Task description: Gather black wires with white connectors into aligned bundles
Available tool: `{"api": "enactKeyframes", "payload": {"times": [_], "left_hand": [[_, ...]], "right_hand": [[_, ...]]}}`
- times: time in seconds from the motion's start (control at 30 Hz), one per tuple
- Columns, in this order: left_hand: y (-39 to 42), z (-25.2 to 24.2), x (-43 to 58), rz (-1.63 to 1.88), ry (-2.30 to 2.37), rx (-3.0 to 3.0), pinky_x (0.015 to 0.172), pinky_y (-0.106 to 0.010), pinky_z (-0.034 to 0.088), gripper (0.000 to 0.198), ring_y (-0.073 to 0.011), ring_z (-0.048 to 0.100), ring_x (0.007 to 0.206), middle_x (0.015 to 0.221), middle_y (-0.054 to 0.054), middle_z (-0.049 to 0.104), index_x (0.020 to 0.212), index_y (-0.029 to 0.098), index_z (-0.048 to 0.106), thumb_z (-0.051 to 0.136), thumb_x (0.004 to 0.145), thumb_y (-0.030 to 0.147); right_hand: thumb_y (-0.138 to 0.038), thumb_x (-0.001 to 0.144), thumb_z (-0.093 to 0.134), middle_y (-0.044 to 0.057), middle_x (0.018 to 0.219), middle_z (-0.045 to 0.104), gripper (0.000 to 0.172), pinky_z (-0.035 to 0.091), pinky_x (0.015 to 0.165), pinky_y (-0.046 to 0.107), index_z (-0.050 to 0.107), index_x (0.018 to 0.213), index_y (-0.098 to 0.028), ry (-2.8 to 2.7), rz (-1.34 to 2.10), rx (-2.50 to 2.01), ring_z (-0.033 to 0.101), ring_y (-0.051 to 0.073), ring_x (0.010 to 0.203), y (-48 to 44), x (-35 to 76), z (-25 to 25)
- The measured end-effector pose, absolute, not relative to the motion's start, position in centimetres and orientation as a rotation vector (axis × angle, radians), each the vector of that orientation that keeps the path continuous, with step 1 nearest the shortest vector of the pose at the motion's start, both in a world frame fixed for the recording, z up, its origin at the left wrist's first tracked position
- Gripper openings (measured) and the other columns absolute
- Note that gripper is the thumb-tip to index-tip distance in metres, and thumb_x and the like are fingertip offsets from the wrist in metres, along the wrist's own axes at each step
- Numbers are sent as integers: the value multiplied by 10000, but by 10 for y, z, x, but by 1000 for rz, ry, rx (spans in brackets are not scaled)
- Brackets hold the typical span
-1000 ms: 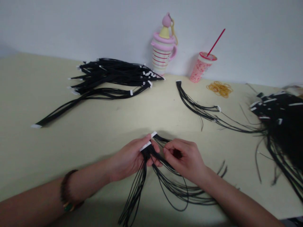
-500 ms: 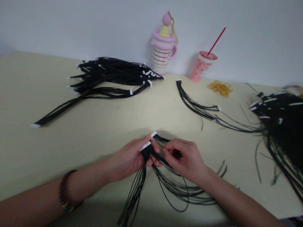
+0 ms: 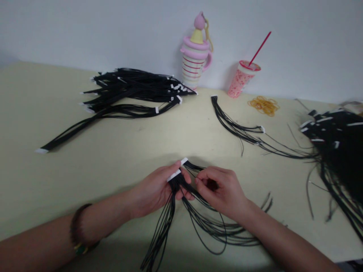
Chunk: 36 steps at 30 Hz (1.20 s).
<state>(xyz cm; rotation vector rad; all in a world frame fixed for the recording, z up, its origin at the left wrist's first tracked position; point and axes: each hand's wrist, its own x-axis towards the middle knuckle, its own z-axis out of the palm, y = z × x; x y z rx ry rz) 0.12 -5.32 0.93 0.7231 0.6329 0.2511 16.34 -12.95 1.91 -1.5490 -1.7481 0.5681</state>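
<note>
Just below centre, toward six o'clock, holds two white connectors (image 3: pixel 174 175), trailing black wires (image 3: pixel 175 185), between thumb and bent fingers of the left hand (image 3: pixel 160 189), closed in a light grip. Toward five o'clock, pinches what looks like a thin black wire (image 3: pixel 192 173) with nearly touching thumb and forefinger of the right hand (image 3: pixel 222 189). Wears a bracelet (image 3: pixel 78 226) (dark, with a bit of green) on the left wrist, between seven and eight o'clock. Faces a pile of wire harnesses (image 3: pixel 136 85) between ten and eleven, a striped cup (image 3: pixel 193 68) at twelve, a pink cup (image 3: pixel 239 81) between one and two, yellow rubber bands (image 3: pixel 263 105) at two and a black heap (image 3: pixel 340 147) at three.
</note>
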Motion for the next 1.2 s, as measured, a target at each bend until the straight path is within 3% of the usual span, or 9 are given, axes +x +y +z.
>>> {"api": "enactKeyframes", "payload": {"times": [1.2], "left_hand": [[-52,10,1,242,640,703,490,-179,366,415,-122,600,568,555,-40,603,729,132,591,356,880,438]], "right_hand": [[-117,744,516,-26,565,519,121,324,439,171,575,641,-143,-1752,567,-1531,434,45,465,-129,163,20]]}}
